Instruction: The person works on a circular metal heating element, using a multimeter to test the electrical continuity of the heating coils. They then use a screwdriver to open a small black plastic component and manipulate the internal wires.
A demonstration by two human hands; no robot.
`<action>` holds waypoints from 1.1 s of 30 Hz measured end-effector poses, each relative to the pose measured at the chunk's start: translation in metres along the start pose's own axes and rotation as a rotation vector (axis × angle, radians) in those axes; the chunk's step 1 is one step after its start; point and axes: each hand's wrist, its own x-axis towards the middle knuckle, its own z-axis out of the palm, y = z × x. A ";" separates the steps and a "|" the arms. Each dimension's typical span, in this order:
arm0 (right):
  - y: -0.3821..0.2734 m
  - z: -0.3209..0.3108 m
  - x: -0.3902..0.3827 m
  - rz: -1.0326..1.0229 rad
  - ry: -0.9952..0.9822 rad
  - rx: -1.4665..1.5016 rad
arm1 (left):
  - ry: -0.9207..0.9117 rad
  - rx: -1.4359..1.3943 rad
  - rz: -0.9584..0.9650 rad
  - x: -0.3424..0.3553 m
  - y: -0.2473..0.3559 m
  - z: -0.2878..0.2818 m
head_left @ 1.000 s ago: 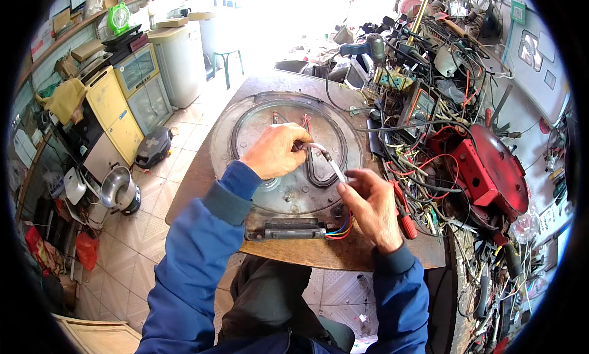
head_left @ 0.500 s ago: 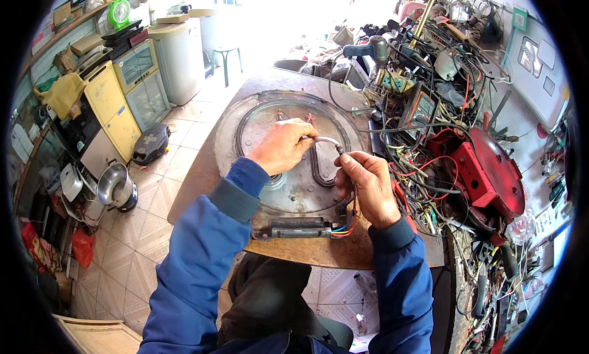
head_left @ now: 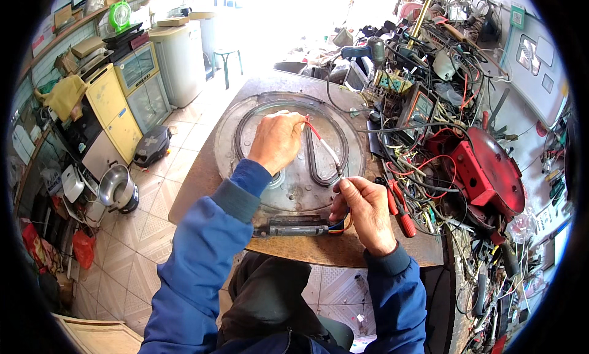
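A red wire with a white sleeve [head_left: 330,150] stretches between my two hands. My left hand [head_left: 276,140] is closed, pinching the red upper end between thumb and fingers. My right hand [head_left: 367,210] grips the lower end, just below a dark band on the sleeve. Both hands are over a round metal heating plate [head_left: 288,197] that carries a dark, looped heating element [head_left: 314,163]. At the plate's near edge lies a dark elongated block [head_left: 299,226]. Coloured wires beside it are partly hidden by my right hand.
The plate rests on a brown wooden table [head_left: 196,188]. Red-handled pliers [head_left: 402,214] lie right of my right hand, beside tangled cables and a red metal housing [head_left: 475,170]. A multimeter [head_left: 419,108] stands farther back. A metal pot [head_left: 116,185] is on the floor at left.
My right hand has moved down toward me and my left slightly up. The wire, curved before, is now drawn straighter, with its red part showing. The pliers show more fully.
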 end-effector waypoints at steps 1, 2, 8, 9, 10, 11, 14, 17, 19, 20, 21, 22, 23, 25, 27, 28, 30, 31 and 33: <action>-0.004 0.001 -0.003 0.023 0.003 -0.005 | 0.006 0.011 -0.016 0.001 0.001 -0.001; -0.002 0.000 -0.004 -0.019 -0.005 -0.024 | 0.012 0.021 -0.031 0.001 0.001 -0.001; 0.001 -0.006 -0.007 -0.009 -0.099 0.115 | 0.102 0.046 0.056 0.006 -0.015 -0.005; -0.001 -0.012 -0.002 0.004 -0.146 0.138 | 0.063 0.051 0.032 0.007 -0.013 -0.006; -0.001 -0.018 0.004 0.016 -0.193 0.161 | -0.016 0.033 -0.022 0.006 -0.011 -0.008; 0.001 -0.024 0.012 0.051 -0.255 0.243 | -0.030 0.084 -0.005 0.005 -0.009 -0.010; 0.001 -0.035 0.016 0.081 -0.312 0.305 | 0.032 0.205 0.206 0.003 0.004 -0.010; 0.002 -0.039 0.017 0.079 -0.306 0.319 | -0.082 0.173 0.379 0.001 0.015 -0.012; 0.007 -0.040 0.018 0.051 -0.330 0.419 | -0.182 0.104 0.407 -0.001 0.023 -0.012; 0.009 -0.039 0.019 0.035 -0.346 0.473 | -0.205 0.077 0.396 -0.002 0.026 -0.014; 0.009 -0.039 0.018 0.047 -0.346 0.512 | -0.228 0.050 0.384 -0.002 0.028 -0.016; 0.010 -0.039 0.018 0.045 -0.342 0.509 | -0.251 0.022 0.372 -0.003 0.030 -0.016; 0.009 -0.039 0.018 0.040 -0.339 0.503 | -0.236 -0.025 0.328 -0.003 0.030 -0.016; 0.011 -0.040 0.018 0.023 -0.329 0.489 | -0.204 -0.119 0.240 -0.002 0.030 -0.017; 0.012 -0.041 0.018 -0.007 -0.320 0.460 | -0.149 -0.102 0.334 -0.001 0.029 -0.018; 0.012 -0.040 0.018 -0.010 -0.316 0.457 | -0.122 -0.093 0.381 -0.001 0.029 -0.019; 0.011 -0.041 0.016 -0.012 -0.303 0.445 | -0.090 -0.085 0.396 -0.003 0.029 -0.017; 0.009 -0.040 0.015 -0.010 -0.295 0.435 | -0.085 -0.080 0.401 -0.003 0.029 -0.017; 0.012 -0.041 0.016 -0.036 -0.251 0.360 | -0.075 -0.084 0.412 -0.004 0.030 -0.015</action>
